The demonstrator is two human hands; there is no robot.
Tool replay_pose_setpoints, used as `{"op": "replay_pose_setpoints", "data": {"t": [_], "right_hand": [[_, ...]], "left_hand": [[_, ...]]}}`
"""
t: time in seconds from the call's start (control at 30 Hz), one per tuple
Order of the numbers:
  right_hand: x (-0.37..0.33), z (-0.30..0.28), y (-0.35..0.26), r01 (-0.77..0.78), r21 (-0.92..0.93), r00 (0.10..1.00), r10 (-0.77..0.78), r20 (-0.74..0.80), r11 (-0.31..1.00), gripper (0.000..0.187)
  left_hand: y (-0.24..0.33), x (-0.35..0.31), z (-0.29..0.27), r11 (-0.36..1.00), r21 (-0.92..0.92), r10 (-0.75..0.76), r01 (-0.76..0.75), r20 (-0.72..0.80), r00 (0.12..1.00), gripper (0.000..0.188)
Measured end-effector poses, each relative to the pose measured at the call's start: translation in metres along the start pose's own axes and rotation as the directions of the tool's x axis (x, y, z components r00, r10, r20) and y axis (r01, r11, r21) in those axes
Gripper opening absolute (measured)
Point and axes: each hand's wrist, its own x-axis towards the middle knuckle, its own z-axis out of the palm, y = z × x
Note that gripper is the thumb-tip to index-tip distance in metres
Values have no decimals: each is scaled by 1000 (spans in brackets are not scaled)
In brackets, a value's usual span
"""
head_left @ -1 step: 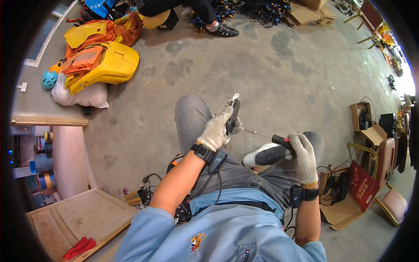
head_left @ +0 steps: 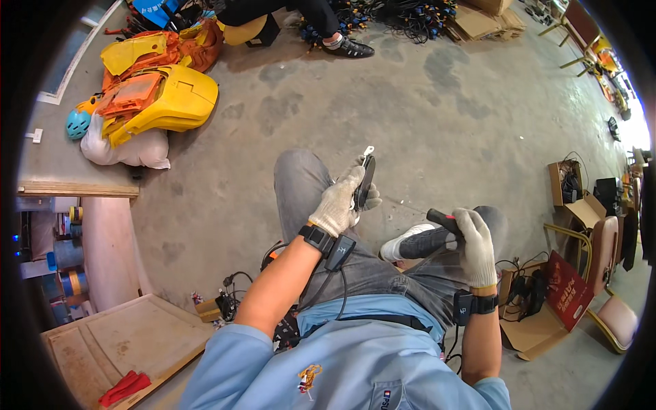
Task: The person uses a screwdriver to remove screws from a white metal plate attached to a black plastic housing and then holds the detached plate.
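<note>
My left hand (head_left: 339, 201), in a whitish knit glove, is wrapped round a long black part (head_left: 367, 181) with a pale, holed tip at its far end. The fingers cover much of this part, so its exact kind does not show. Over my right knee, my gloved right hand (head_left: 475, 244) grips a screwdriver (head_left: 441, 219) by its black-and-red handle. Its thin shaft is faint against the floor and points left toward the black part, apart from it as far as I can see.
Orange and yellow plastic shells (head_left: 181, 99) lie on a white sack at far left. Another person's shoe (head_left: 350, 48) stands at the top near tangled cables. Open cardboard boxes (head_left: 540, 338) and chairs (head_left: 605, 256) line the right. A wooden board (head_left: 137, 342) is at lower left.
The screwdriver's handle has tipped slightly, its shaft end rising a little in the picture. My left hand and the black part look unmoved.
</note>
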Motion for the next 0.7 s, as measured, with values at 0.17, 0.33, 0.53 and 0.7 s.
{"op": "replay_pose_setpoints", "data": {"t": [0.17,0.33,0.53,0.7], "right_hand": [[5,-1,-2,-118,462,991,73,115,879,35],[0,33,-12,-161,263,942,68,329,951,43],[-4,86,-4,-88,-2,970,86,227,996,27],[-13,107,-12,50,-329,986,5,165,943,28]], "left_hand": [[0,-2,1,996,-87,12,-5,76,997,37],[5,-12,14,998,-57,9,-3,112,994,41],[7,-31,36,997,-11,71,-70,192,979,53],[11,-40,50,1000,-13,22,-19,224,974,62]]}}
